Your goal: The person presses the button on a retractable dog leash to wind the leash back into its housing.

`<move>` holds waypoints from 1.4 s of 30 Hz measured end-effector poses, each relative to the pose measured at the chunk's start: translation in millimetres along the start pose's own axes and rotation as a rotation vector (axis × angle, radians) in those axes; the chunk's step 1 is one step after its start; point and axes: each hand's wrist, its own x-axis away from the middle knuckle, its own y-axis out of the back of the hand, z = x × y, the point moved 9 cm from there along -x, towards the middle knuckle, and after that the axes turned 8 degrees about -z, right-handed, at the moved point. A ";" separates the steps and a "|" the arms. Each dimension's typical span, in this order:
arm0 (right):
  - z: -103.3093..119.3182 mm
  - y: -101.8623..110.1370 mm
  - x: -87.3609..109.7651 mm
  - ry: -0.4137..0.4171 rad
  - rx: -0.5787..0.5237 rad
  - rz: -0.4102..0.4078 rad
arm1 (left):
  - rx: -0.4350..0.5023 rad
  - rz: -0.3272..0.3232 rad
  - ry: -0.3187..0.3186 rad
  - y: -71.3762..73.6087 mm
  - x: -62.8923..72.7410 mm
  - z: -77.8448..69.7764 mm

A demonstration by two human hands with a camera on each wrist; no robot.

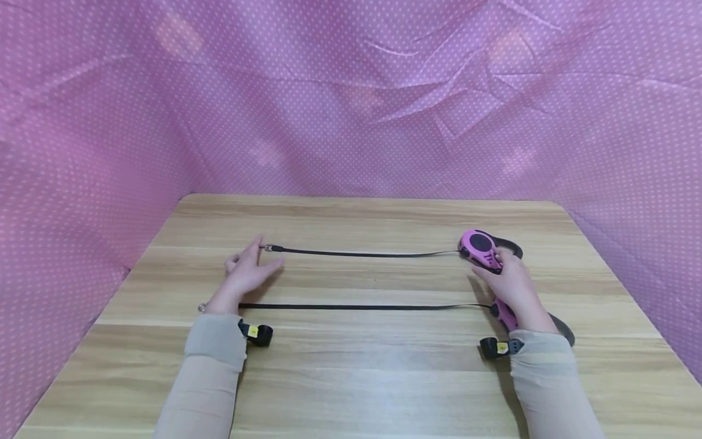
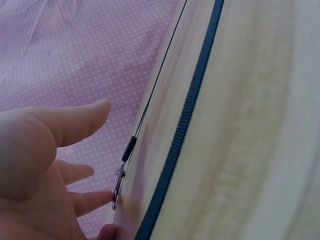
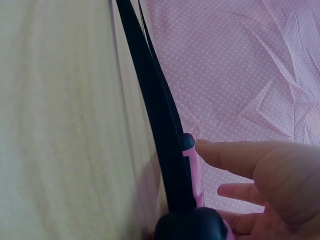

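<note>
Grip slack on both sides; left hand (image 1: 245, 275) had its fingers spread, one fingertip at the metal clip (image 1: 267, 247) left of centre, nothing clasped; right hand (image 1: 514, 288) lay over the far pink case (image 1: 481, 242) at centre right, thumb and fingers extended rather than curled round it. Lower edge: pale sleeves (image 1: 204, 375), each with a small black wrist camera (image 1: 264, 335) at the cuff; just above, the near black strap (image 1: 351, 307) crossed the frame from the left wrist to the near pink case (image 1: 503, 314), partly hidden by the right hand. Farther up, the far black strap (image 1: 351, 254) ran roughly parallel, clip to far case; wood-grain table (image 1: 373, 372) beneath everything; pink dotted cloth (image 1: 340, 122) filled the upper frame, hanging creased behind and down both sides.
</note>
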 end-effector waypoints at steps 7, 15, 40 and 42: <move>2.3 2.1 0.7 0.019 -0.004 -0.031 | -0.023 -0.023 -0.025 5.1 1.7 -2.4; 1.5 3.4 0.5 0.020 0.021 -0.019 | -0.082 -0.034 -0.022 9.7 4.5 -4.6; -0.1 10.2 2.6 0.010 0.075 -0.041 | -0.145 -0.042 0.024 11.4 8.7 -3.0; 0.6 9.3 2.6 0.027 0.089 -0.038 | -0.150 -0.044 0.036 11.2 8.5 -2.3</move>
